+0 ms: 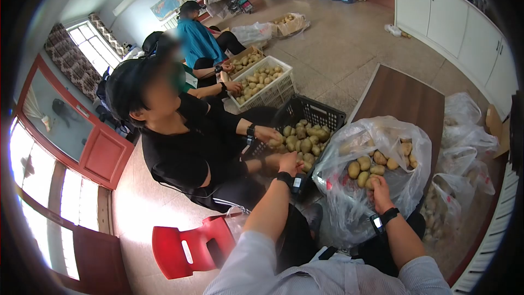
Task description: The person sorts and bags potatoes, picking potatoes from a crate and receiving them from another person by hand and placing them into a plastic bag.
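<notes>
My right hand [380,195] reaches into an open clear plastic bag [338,207] and is closed around a potato [369,183]. Several more potatoes [363,164] lie loose inside the bag, close to my fingertips. At the near side of a black plastic crate [333,113], my left hand [291,163] has its fingers curled; whatever they hold is hidden. Potatoes [303,141] fill much of that crate. Each of my wrists wears a black band with a small device.
A co-worker in black [174,147] sits at my left, one hand [267,134] in the black crate. Beyond stands a white crate [284,90] of potatoes. A brown table [404,95], filled plastic bags [461,147] and a red stool [191,248] are nearby.
</notes>
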A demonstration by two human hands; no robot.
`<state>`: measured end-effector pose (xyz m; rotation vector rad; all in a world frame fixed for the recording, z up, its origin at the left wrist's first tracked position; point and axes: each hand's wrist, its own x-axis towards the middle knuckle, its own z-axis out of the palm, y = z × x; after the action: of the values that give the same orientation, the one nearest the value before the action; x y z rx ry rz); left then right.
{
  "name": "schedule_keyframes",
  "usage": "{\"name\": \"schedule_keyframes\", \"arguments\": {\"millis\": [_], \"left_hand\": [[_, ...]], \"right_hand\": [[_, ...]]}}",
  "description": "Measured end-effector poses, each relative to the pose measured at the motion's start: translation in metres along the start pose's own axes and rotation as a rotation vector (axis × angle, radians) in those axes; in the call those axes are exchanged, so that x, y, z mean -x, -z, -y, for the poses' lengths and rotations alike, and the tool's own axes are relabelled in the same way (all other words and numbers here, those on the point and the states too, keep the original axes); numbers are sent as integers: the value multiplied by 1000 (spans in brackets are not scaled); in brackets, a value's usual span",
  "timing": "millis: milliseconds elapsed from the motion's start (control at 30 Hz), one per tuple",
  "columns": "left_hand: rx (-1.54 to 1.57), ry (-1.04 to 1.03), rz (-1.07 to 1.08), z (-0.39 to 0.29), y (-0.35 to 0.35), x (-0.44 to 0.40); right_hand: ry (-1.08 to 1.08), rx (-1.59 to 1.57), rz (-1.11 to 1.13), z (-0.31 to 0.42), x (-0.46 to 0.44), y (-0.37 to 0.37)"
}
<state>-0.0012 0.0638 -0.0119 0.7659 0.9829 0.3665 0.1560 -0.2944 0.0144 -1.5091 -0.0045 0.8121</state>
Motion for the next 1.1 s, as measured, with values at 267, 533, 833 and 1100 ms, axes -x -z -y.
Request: {"name": "schedule_keyframes", "arguments": {"millis": [267, 533, 833, 1100], "left_hand": [[-481, -179, 230, -16, -92, 96], [-825, -204, 679, 8, -133, 140], [-697, -81, 701, 15, -138, 142], [-347, -51, 440, 17, -118, 99]], "right_hand": [[-116, -75, 160, 45, 24, -26], [-275, -173, 422, 59, 21, -67], [197, 146, 198, 36, 7, -73], [822, 910, -143, 19, -9, -14]]}}
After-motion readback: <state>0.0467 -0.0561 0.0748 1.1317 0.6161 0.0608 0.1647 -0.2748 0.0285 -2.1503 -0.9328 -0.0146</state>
